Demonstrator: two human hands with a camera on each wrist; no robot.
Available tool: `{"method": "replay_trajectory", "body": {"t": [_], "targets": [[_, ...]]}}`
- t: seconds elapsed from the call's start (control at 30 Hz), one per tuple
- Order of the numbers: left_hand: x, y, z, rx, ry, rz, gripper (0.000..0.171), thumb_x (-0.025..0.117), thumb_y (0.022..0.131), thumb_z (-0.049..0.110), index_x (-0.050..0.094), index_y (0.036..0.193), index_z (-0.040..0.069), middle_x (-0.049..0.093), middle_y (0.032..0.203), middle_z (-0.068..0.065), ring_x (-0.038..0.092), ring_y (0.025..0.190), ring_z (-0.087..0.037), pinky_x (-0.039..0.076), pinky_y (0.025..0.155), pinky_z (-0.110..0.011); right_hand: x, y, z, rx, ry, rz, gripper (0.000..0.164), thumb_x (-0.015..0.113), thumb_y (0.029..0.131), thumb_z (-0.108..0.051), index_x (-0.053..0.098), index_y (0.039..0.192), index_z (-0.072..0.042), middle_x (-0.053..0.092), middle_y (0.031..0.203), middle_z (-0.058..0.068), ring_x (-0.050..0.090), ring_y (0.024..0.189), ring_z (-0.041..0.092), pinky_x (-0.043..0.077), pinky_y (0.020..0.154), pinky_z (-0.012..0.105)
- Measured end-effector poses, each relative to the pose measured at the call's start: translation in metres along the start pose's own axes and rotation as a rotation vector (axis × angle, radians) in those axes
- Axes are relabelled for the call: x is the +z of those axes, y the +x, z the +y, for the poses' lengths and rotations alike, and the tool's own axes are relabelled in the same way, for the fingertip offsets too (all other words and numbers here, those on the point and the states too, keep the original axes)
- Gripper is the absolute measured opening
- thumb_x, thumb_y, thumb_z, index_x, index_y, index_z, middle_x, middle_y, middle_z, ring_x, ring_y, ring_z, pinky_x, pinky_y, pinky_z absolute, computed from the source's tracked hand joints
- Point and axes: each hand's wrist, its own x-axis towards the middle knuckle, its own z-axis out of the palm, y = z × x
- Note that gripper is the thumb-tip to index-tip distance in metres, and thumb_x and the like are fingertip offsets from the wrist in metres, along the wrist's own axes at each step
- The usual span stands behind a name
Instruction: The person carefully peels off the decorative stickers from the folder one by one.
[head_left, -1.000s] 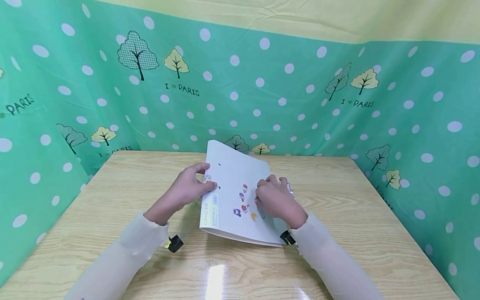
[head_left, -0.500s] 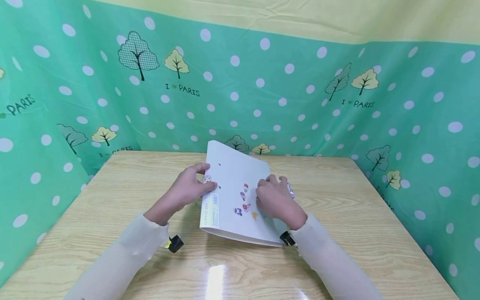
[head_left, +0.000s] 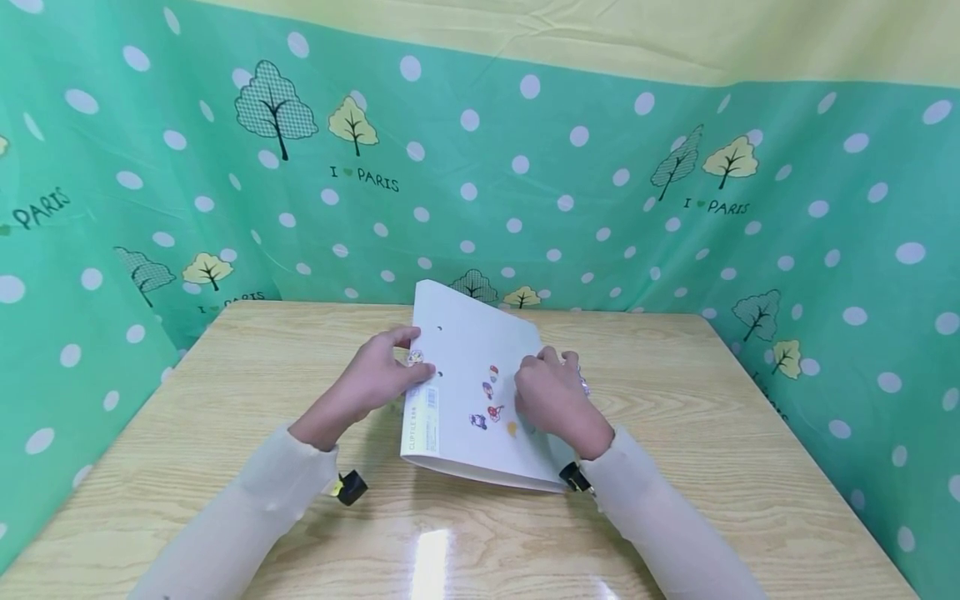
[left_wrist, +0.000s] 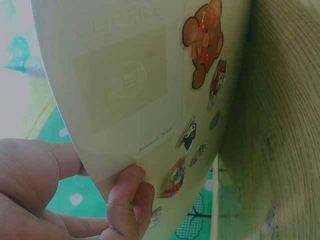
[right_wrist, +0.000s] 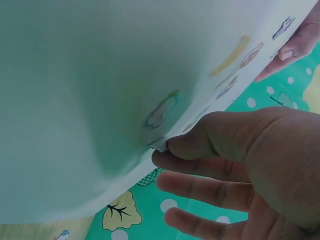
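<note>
A white clip file folder (head_left: 480, 358) stands tilted over the table, with cartoon stickers (head_left: 491, 400) on its cover. My left hand (head_left: 378, 371) grips the folder by its spine edge, thumb on the front and fingers behind. In the left wrist view, the other cover (left_wrist: 120, 75) bears a brown bear sticker (left_wrist: 206, 40) and several smaller ones. My right hand (head_left: 555, 396) is at the folder's right part. Its thumb and index finger pinch a small whitish sticker (right_wrist: 160, 144) against the cover, while the other fingers are spread. Just above it, another oval sticker (right_wrist: 162, 110) lies flat.
The wooden table (head_left: 262, 367) spreads around the folder. A purple-and-white sticker (head_left: 583, 383) shows just beyond my right hand. Behind the table hangs a green dotted curtain (head_left: 480, 167). Black wrist cameras (head_left: 350, 487) sit at both sleeves.
My right hand has shifted slightly right and its fingers have drawn in. The stickers on the cover have moved a little to the right. My left hand has stayed put.
</note>
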Motion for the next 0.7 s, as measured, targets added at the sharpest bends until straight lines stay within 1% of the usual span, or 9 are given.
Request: {"method": "replay_trajectory", "body": {"t": [0.23,0.37,0.5,0.6,0.63,0.7], "targets": [[0.0,0.0,0.002,0.001,0.003,-0.002,0.072,0.068,0.098,0.013,0.031,0.157,-0.003,0.048,0.14,-0.021,0.07,0.076,-0.019,0.06,0.069,-0.035,-0.004,0.0,0.001,0.017,0.031,-0.008,0.012,0.068,0.093,-0.017,0.077,0.088,-0.011,0.069,0.089,0.006,0.06,0.107,0.034,0.044,0.095,0.068],[0.0,0.0,0.001,-0.002,0.001,-0.001,0.072,0.068,0.098,0.013,0.031,0.158,-0.002,0.048,0.14,-0.021,0.07,0.077,-0.019,0.061,0.071,-0.039,-0.008,0.0,0.006,0.034,0.068,-0.008,0.011,0.069,0.092,-0.015,0.077,0.085,-0.012,0.067,0.086,0.004,0.06,0.106,0.034,0.043,0.096,0.069],[-0.001,0.0,0.001,-0.006,-0.001,-0.002,0.072,0.068,0.098,0.012,0.031,0.158,-0.002,0.048,0.14,-0.021,0.07,0.077,-0.019,0.061,0.072,-0.041,-0.012,-0.001,0.014,0.027,0.078,0.03,0.014,0.07,0.091,-0.014,0.076,0.078,-0.013,0.065,0.08,0.003,0.061,0.1,0.035,0.044,0.093,0.07],[0.0,0.0,0.001,-0.005,0.002,0.0,0.072,0.068,0.098,0.012,0.031,0.158,-0.003,0.049,0.14,-0.021,0.07,0.076,-0.019,0.061,0.072,-0.042,-0.015,-0.002,0.022,0.026,0.09,0.049,0.014,0.071,0.09,-0.013,0.077,0.078,-0.013,0.064,0.078,0.003,0.061,0.094,0.035,0.045,0.089,0.07],[0.0,0.0,0.001,-0.006,0.002,0.002,0.072,0.068,0.098,0.012,0.031,0.158,-0.003,0.049,0.14,-0.021,0.07,0.076,-0.02,0.061,0.074,-0.044,-0.016,-0.002,0.026,0.032,0.096,0.047,0.014,0.07,0.09,-0.013,0.077,0.078,-0.013,0.064,0.079,0.003,0.061,0.092,0.035,0.046,0.088,0.07],[0.0,0.0,0.002,-0.007,0.004,0.002,0.072,0.068,0.098,0.012,0.031,0.157,-0.003,0.049,0.14,-0.022,0.07,0.076,-0.019,0.061,0.073,-0.043,-0.017,-0.002,0.033,0.053,0.112,0.026,0.014,0.069,0.091,-0.012,0.077,0.08,-0.013,0.065,0.081,0.002,0.059,0.09,0.033,0.046,0.086,0.068]]}}
